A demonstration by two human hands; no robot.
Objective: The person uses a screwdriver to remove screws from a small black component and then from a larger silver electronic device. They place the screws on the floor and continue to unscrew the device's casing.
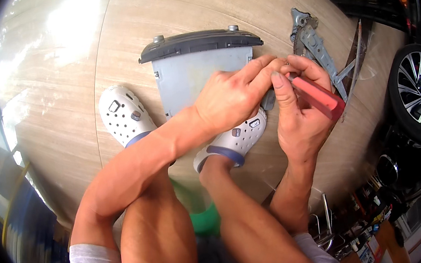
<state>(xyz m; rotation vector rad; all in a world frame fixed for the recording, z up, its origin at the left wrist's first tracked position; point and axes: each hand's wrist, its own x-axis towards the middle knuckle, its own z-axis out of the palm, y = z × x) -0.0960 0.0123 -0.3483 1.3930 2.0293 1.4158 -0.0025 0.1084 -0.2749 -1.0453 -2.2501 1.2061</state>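
My right hand is closed around a red-handled tool, whose dark front end points toward my left fingers. I cannot make out the tool's exact kind. Across from it, my left hand reaches over with its fingertips pinched together at the tool's tip. Whatever sits between those fingertips is too small and hidden to name. Just beyond my hands, a grey metal box with a black curved front and two silver knobs, like a car stereo unit, lies on the floor; my left hand covers its near right part.
Grey metal brackets lie on the tan floor to the right of the box. My white clogs stand at its near side. Farther right is a car wheel; tools and clutter fill the lower right. A green stool shows between my legs.
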